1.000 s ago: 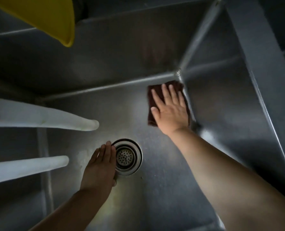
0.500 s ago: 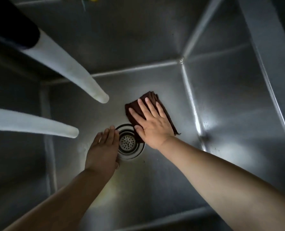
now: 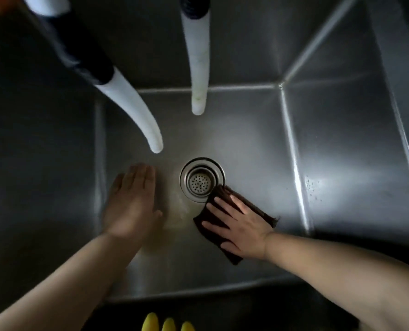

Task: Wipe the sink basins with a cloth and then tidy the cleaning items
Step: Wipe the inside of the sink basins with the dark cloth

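The wiping step is in hand: the right hand (image 3: pixel 243 229) presses one brown cloth (image 3: pixel 261 212) flat, fingers straight and spread, just right of the drain (image 3: pixel 201 179). The left hand (image 3: pixel 133 206) rests flat left of the drain, fingers together, holding nothing. The next move likely calls for strokes across the remaining basin (image 3: pixel 246 130) floor. Two white hoses (image 3: pixel 200 68) hang above the drain.

Left hand (image 3: pixel 132 203) blurred; yellow tips (image 3: pixel 168 324) cut off below

In the sink basin (image 3: pixel 246 144), cloth (image 3: pixel 225 204) lies right of drain (image 3: pixel 201 179), touching it
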Demonstrator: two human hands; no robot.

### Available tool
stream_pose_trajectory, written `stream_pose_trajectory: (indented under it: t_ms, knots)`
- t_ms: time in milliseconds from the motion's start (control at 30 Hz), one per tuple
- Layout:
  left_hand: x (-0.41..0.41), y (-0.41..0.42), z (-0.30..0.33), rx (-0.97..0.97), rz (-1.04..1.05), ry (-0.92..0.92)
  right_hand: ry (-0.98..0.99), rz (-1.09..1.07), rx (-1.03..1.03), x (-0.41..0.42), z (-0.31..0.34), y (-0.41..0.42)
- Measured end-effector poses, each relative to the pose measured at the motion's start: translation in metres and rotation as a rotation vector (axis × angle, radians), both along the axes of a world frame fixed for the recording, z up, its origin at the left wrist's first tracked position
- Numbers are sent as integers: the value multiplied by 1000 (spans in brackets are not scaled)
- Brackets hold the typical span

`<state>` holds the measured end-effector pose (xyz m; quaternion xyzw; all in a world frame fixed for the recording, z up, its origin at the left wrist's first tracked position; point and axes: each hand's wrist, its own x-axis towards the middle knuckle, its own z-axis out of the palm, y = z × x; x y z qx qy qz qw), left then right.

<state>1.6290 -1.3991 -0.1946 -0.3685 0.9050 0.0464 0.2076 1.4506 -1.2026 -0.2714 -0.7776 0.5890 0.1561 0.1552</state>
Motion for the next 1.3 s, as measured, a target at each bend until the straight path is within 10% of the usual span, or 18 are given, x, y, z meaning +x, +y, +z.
stream_pose_trajectory:
  t_ms: [300,633,933,1300]
  knots:
    - [42,-18,27,7,242,-4,-83,196,-8,55,-10,-87]
    - [39,-11,7,34,275,-20,60,-229,-208,-1,-19,-203]
    - [25,-1,1,136,339,59,93,-602,-203,-69,-15,-96]
    - [-26,39,-19,297,180,169,-53,-546,-180,-25,-1,-4]
